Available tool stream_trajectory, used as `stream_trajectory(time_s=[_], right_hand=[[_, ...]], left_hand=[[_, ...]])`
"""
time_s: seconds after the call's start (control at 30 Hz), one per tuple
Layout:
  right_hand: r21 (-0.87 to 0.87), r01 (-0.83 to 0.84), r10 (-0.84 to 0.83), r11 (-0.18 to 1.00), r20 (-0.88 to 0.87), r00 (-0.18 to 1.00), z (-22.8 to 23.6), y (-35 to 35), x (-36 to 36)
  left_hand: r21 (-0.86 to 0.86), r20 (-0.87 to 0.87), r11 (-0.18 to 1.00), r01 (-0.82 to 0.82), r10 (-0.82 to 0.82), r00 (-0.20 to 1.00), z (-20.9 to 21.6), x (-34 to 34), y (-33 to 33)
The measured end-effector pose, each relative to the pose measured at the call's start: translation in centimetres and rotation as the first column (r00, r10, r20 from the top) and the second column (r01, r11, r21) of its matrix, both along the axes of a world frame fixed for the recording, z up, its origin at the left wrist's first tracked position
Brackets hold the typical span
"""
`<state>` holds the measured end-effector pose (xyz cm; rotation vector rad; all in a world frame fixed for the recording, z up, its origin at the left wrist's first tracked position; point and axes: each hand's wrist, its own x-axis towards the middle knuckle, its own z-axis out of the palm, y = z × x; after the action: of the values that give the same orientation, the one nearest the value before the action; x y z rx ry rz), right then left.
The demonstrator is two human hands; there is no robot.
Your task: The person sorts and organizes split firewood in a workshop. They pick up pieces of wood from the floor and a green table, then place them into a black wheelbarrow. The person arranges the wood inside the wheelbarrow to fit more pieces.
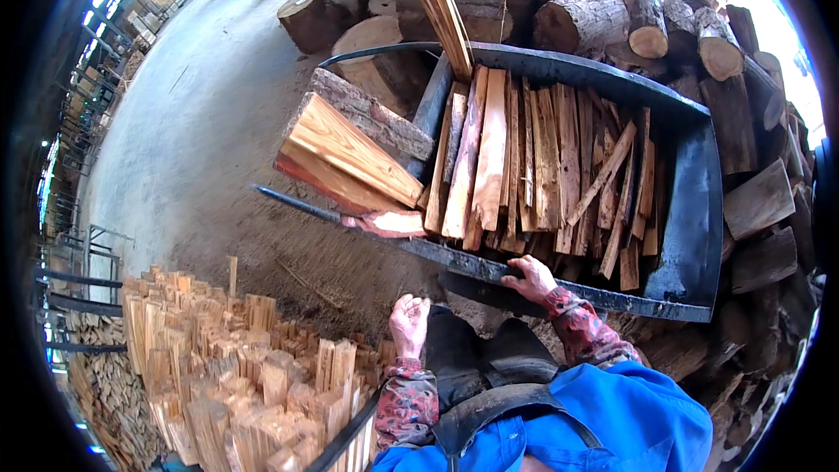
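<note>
A dark metal cart [690, 249] stands in front of me, loaded with split firewood sticks [544, 153] laid side by side. My right hand [530, 280] is at the cart's near rim, fingers apart and nothing held; whether it touches the rim I cannot tell. To the left of it, in front of my legs, my left hand [408, 325] has its fingers curled in, with nothing seen in them. Thicker split logs [354, 153] with bark lie across the cart's left end. Several long thin sticks [444, 13] stand up from its far left corner.
Upright split sticks [253, 376] are packed densely at my lower left. Round logs [581, 22] are piled behind the cart and down its right side. A cart handle [293, 201] juts out left over the dusty floor [192, 140].
</note>
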<state>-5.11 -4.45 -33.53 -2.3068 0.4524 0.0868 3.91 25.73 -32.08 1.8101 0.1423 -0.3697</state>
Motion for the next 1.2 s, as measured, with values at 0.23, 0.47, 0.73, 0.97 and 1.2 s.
stream_trajectory(time_s=[0.23, 0.47, 0.73, 0.97, 1.2], right_hand=[[0.221, 0.217, -0.180, 0.951, -0.177, 0.968, 0.4, -0.6, 5.9], [0.045, 0.123, -0.116, 0.991, -0.146, 0.982, -2.1, 2.3, 7.2], [0.039, 0.069, -0.065, 0.997, -0.088, 0.994, -1.7, 2.5, 8.7], [0.188, 0.058, -0.030, 0.980, -0.147, 0.989, -1.6, 0.2, 10.2], [-0.030, 0.170, -0.148, 0.985, 0.361, 0.921, -1.3, -16.0, 29.5]], left_hand=[[0.154, 0.325, 0.911, 0.383, -0.412, 0.851, 1.6, 8.6, -8.6], [0.278, 0.351, 0.839, 0.468, -0.542, 0.763, -0.2, 18.8, -18.7], [0.501, 0.415, 0.808, 0.309, -0.538, 0.733, -9.3, 31.8, -29.1], [0.483, 0.091, 0.767, 0.422, -0.524, 0.847, -13.9, 35.9, -32.3], [0.346, -0.029, 0.829, 0.440, -0.459, 0.888, -15.0, 36.8, -32.6]])
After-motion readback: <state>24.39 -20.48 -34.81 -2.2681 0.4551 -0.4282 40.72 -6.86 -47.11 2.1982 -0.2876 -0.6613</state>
